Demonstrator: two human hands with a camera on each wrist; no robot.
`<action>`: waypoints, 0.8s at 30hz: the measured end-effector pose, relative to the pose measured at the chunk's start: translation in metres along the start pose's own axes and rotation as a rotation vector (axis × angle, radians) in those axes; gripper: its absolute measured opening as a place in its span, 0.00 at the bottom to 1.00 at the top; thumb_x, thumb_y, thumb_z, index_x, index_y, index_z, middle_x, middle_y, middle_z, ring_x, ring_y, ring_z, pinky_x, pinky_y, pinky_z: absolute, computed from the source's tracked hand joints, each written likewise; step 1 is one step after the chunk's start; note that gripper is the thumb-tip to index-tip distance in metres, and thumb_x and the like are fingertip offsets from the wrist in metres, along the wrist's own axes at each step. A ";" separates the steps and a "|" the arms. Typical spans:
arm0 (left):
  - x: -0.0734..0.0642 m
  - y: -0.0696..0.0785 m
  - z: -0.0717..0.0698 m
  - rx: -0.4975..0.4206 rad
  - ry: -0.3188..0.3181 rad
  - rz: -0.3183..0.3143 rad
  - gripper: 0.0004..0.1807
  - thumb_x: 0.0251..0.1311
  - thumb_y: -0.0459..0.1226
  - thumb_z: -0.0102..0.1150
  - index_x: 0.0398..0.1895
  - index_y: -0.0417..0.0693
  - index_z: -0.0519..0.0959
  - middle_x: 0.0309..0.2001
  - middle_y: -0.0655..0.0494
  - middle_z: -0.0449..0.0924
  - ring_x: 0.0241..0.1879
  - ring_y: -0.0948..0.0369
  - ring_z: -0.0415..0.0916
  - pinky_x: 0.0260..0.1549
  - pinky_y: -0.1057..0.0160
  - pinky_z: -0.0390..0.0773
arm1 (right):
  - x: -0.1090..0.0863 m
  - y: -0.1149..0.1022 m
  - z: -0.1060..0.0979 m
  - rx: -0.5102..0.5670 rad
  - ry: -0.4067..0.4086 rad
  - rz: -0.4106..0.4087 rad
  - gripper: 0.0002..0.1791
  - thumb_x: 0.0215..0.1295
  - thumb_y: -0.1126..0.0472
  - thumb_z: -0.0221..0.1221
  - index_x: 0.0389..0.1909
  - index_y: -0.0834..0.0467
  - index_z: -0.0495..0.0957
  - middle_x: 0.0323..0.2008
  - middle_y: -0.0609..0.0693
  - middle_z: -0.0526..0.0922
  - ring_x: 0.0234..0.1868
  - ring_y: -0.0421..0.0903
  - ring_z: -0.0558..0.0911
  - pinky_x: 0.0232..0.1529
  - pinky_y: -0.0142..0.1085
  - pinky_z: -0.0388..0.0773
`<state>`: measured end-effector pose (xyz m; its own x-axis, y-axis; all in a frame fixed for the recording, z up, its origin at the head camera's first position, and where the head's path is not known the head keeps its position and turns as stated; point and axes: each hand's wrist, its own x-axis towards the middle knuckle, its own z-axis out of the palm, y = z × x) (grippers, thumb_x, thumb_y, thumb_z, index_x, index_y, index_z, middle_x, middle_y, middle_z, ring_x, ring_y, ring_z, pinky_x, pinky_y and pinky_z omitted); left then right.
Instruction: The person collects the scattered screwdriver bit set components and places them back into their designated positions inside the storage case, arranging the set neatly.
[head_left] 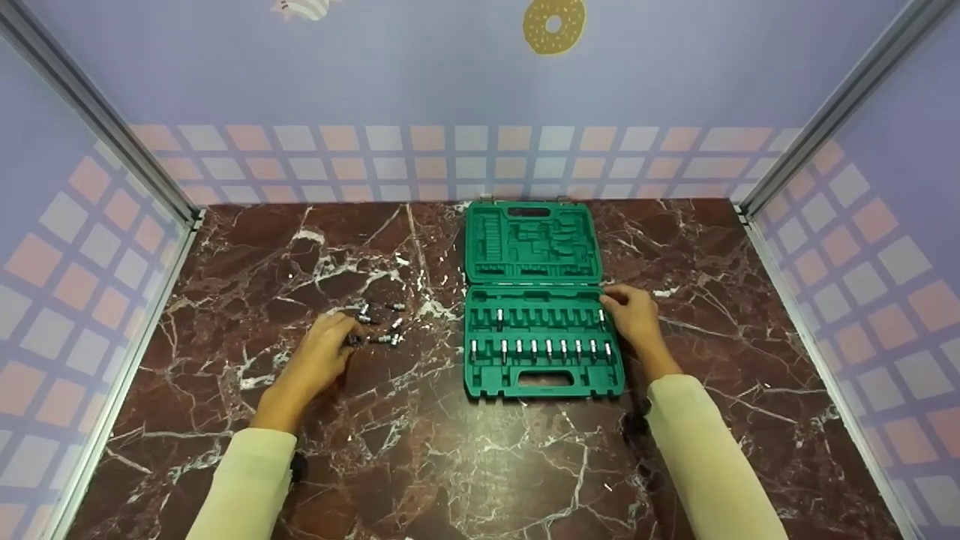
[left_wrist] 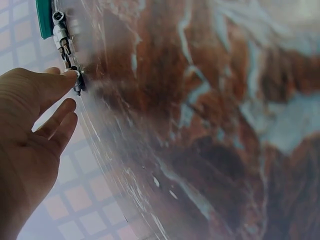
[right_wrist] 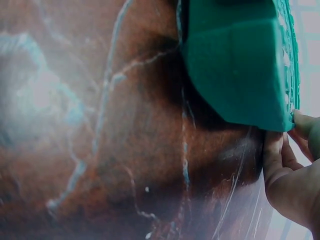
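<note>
A green tool case [head_left: 544, 363] lies unfolded, with several silver bit sockets [head_left: 549, 348] standing in its lower half. My right hand [head_left: 637, 319] is at the case's right side; its thumb lies over the rim and its fingers are against the side wall, gripping the edge. To the left, my left hand [head_left: 319, 356] is at a small loose group of bit sockets [head_left: 395, 327]. Its thumb and fingertips pinch a dark-tipped bit socket [left_wrist: 77, 82], partly hidden by the fingers.
The case's moulded lid [head_left: 532, 244] lies back near the rear wall [head_left: 480, 90]. Brown marbled tabletop [head_left: 420, 465] spreads around the case, with panelled walls on the left and right.
</note>
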<state>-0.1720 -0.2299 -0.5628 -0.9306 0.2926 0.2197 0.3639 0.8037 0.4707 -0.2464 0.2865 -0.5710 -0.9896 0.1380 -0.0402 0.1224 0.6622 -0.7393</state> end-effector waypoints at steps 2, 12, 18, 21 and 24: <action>0.000 -0.001 0.000 0.012 0.001 0.005 0.17 0.48 0.16 0.65 0.39 0.38 0.82 0.43 0.45 0.83 0.49 0.44 0.76 0.56 0.43 0.78 | 0.000 0.000 0.000 -0.001 0.002 0.000 0.17 0.75 0.58 0.61 0.58 0.63 0.83 0.54 0.65 0.85 0.56 0.63 0.82 0.60 0.55 0.77; 0.000 -0.004 -0.003 0.052 -0.040 -0.067 0.15 0.53 0.21 0.68 0.44 0.39 0.81 0.47 0.42 0.81 0.52 0.44 0.76 0.57 0.42 0.78 | -0.001 -0.002 0.000 0.009 -0.004 0.021 0.17 0.75 0.57 0.61 0.58 0.61 0.84 0.54 0.64 0.86 0.56 0.61 0.82 0.59 0.55 0.77; -0.001 -0.009 -0.004 0.011 -0.026 -0.085 0.14 0.54 0.25 0.72 0.42 0.39 0.80 0.45 0.43 0.81 0.50 0.42 0.76 0.55 0.40 0.78 | -0.002 -0.002 -0.001 -0.013 0.001 0.002 0.17 0.75 0.58 0.61 0.57 0.62 0.84 0.53 0.65 0.86 0.55 0.62 0.82 0.59 0.56 0.77; -0.001 -0.011 -0.003 -0.024 -0.013 -0.091 0.13 0.54 0.25 0.72 0.40 0.37 0.80 0.43 0.42 0.80 0.49 0.41 0.77 0.54 0.39 0.78 | -0.002 -0.001 0.000 -0.013 0.004 -0.005 0.17 0.75 0.59 0.61 0.57 0.63 0.83 0.53 0.65 0.86 0.54 0.62 0.82 0.58 0.56 0.77; -0.001 -0.014 -0.001 -0.049 -0.002 -0.111 0.12 0.53 0.25 0.73 0.39 0.36 0.80 0.41 0.42 0.79 0.46 0.42 0.78 0.52 0.40 0.79 | -0.002 -0.001 0.001 -0.010 0.007 -0.004 0.16 0.75 0.59 0.61 0.57 0.63 0.83 0.52 0.65 0.86 0.54 0.62 0.82 0.58 0.56 0.78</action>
<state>-0.1764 -0.2418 -0.5689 -0.9654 0.2041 0.1621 0.2597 0.8048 0.5337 -0.2446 0.2852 -0.5710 -0.9895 0.1406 -0.0328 0.1195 0.6703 -0.7324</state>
